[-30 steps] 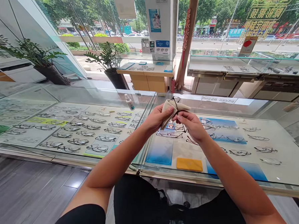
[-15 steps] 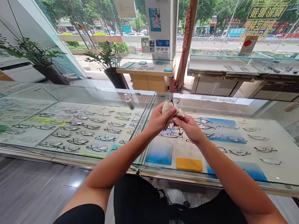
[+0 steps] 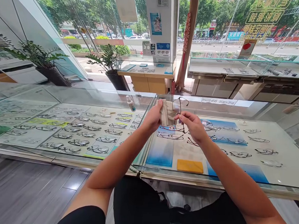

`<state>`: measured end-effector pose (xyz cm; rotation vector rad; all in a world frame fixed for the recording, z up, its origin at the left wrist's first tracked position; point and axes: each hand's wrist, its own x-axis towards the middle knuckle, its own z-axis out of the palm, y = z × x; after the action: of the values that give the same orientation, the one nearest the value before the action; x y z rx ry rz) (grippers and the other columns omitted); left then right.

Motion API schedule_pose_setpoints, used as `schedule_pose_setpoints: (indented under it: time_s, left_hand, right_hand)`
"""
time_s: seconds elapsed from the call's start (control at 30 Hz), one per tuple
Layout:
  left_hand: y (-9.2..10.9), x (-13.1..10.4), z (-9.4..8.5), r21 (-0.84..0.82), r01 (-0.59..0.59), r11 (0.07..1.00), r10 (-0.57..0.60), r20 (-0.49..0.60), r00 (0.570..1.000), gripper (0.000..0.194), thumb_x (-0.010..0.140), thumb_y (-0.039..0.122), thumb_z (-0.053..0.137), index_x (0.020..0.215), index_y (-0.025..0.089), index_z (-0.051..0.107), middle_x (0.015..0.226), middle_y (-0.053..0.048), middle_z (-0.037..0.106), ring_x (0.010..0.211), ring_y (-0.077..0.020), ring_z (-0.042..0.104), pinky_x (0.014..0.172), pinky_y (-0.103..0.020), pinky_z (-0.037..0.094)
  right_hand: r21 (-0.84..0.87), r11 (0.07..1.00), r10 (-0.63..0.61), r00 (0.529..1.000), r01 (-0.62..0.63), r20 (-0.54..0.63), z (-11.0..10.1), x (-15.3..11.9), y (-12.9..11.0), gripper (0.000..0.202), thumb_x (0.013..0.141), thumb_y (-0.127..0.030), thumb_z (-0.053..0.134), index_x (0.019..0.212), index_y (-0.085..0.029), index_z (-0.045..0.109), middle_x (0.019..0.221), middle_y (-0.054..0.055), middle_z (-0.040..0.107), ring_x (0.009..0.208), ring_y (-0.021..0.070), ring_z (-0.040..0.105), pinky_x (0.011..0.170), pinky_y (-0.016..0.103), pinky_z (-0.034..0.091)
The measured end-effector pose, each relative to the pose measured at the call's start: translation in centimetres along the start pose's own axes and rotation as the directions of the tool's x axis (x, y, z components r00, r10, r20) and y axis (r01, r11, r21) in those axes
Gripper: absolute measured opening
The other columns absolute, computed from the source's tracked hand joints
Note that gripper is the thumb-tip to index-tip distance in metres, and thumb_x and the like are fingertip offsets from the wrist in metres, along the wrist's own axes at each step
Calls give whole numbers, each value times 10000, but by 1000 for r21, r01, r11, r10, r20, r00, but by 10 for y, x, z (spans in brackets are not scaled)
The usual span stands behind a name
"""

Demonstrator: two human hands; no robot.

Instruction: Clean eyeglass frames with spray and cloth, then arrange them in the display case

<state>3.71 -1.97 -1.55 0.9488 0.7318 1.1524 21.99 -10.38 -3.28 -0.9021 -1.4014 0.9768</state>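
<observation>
My left hand [image 3: 153,117] is closed on a beige cloth [image 3: 167,113], which hangs partly unfolded from the fingers. Just right of the cloth, my right hand [image 3: 192,125] pinches a pair of dark thin-framed eyeglasses [image 3: 180,105] near the middle. One lens and a temple stand above the fingers; the other lens points down. Both hands are above the glass counter [image 3: 159,168]. Whether the cloth touches the eyeglasses, I cannot tell. A small spray bottle [image 3: 131,103] stands on the counter to the left of my hands.
Rows of eyeglasses [image 3: 78,142] lie under the counter glass, with blue cards [image 3: 159,154] among them. A yellow-orange case [image 3: 190,166] lies near the front edge. Potted plants [image 3: 116,78], a wooden-based display case [image 3: 151,83] and further glass cases stand beyond the counter.
The cloth, earlier bunched around the eyeglasses between both hands, now hangs from my left hand. My hands have moved slightly apart, and one lens of the eyeglasses is uncovered.
</observation>
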Motion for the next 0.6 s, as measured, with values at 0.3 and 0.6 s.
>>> schedule_pose_setpoints:
  time_s: [0.3,0.6]
  left_hand:
    - [0,-11,12,-146,102,984,-77,166,983,457,1091,564,686,1249,146,784,1147,-167,854,1204,-312,814,1063,-448,672]
    - [-14,-26,13,6,33,999,-33,272,962,567,943,720,831,1111,179,804,981,-109,827,1091,-297,804,922,-386,670]
  right_hand:
    - [-956,233,-296,950,176,102,7,-7,0,288,1141,-242,499,1027,-171,753,1110,181,779,1008,338,598,891,482,389]
    - [-988,93,-306,948,124,91,21,-10,3,351,1142,-131,422,1042,-162,757,1148,214,762,1066,362,581,938,497,378]
